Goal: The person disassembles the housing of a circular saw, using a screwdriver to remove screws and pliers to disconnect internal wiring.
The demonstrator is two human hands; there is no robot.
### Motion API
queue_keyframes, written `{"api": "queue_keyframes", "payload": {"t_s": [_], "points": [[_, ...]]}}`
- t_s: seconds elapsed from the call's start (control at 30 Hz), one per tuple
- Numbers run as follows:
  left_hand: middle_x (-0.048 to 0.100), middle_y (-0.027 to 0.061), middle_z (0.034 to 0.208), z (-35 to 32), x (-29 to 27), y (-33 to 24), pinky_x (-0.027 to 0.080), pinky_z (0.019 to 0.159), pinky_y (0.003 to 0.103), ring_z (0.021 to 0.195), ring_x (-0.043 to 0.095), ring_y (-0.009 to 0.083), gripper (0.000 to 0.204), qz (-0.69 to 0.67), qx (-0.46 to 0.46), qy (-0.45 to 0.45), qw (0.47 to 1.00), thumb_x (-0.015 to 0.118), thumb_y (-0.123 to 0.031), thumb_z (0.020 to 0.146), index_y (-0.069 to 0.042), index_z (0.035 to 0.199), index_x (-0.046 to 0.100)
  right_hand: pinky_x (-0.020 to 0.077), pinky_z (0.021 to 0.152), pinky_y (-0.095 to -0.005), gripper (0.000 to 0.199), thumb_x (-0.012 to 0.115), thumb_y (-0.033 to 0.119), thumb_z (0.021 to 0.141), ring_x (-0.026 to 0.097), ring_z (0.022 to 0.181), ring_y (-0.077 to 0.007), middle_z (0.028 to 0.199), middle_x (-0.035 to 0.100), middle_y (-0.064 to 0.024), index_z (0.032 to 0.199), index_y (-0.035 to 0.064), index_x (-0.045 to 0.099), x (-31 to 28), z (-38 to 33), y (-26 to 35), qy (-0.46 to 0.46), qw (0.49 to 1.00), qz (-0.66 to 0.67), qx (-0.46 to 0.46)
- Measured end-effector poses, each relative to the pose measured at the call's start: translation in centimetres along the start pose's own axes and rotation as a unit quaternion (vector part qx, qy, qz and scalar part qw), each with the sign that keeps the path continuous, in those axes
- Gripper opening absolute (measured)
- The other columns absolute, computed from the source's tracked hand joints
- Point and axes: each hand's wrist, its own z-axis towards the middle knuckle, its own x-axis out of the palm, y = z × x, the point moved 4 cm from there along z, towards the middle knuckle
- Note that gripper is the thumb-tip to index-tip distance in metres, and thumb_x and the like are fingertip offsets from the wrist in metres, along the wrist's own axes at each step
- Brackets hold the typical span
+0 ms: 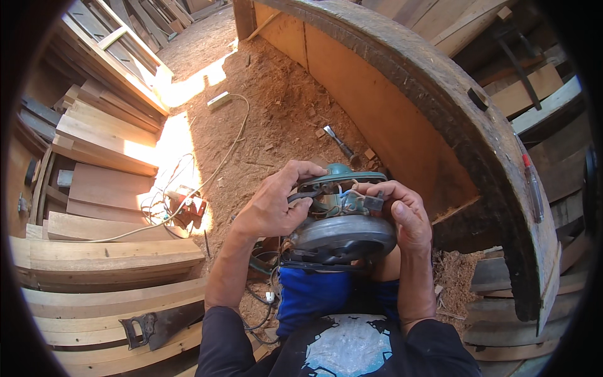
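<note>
A handsaw (160, 325) rests on stacked planks (113, 254) at left; next, a red tool (190, 207) sits amid cords. The left hand (276, 200) has its grip closed on the opened green power tool (339, 235), which is above the lap. Beyond it, 1 chisel (341, 144) lies on the floor. The right hand (408, 210), half curled, is at the wires (345, 196) and dark block (374, 202); I cannot tell whether its grip has hold. Far right, 1 red-ended pen (534, 191) lies on the surface (440, 72).

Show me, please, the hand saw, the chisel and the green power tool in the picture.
Hand saw (168, 325): head view, on its dark blade.
Chisel (345, 150): head view, on its dark handle.
Green power tool (344, 231): head view, on its round grey metal guard.
</note>
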Motion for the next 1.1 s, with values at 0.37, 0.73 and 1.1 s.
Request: {"api": "queue_keyframes", "payload": {"t_s": [0.37, 0.73, 1.1], "points": [[0.07, 0.0199, 0.127, 0.5, 0.8, 0.0, 0.055, 0.103, 0.044, 0.116, 0.071, 0.037, 0.049, 0.004, 0.008, 0.011, 1.0, 0.069, 0.002, 0.088, -0.003, 0.135, 0.058, 0.0555, 0.097, -0.0322, 0.048, 0.075, 0.037, 0.1, 0.07, 0.108, -0.0163, 0.13, 0.074, -0.02, 0.124, -0.0045, 0.07, -2.0, -0.6, -0.1, -0.016, 0.999, -0.028, -0.011], [0.072, 0.0232, 0.124, 3.0, 2.3, -0.2, 0.056, 0.103, 0.045, 0.116, 0.073, 0.0391, 0.055, 0.038, -0.027, 0.059, 0.997, 0.064, 0.004, 0.083, -0.001, 0.137, 0.055, 0.0557, 0.092, -0.0309, 0.021, 0.064, 0.009, 0.107, 0.067, 0.102, -0.0113, 0.119, 0.075, -0.0133, 0.123, -0.0039, 0.068, -2.9, -2.6, 2.2, -0.119, 0.974, -0.19, -0.042], [0.074, 0.0269, 0.116, 4.6, 1.2, 0.2, 0.054, 0.097, 0.051, 0.111, 0.071, 0.0449, 0.047, 0.026, -0.059, 0.148, 0.987, 0.054, -0.009, 0.092, 0.0, 0.137, 0.052, 0.0547, 0.082, -0.0363, 0.033, 0.068, 0.021, 0.101, 0.069, 0.088, -0.0234, 0.111, 0.075, -0.017, 0.124, -0.0028, 0.071, 2.4, -8.6, 16.3, -0.184, 0.776, -0.573, -0.189]]}}
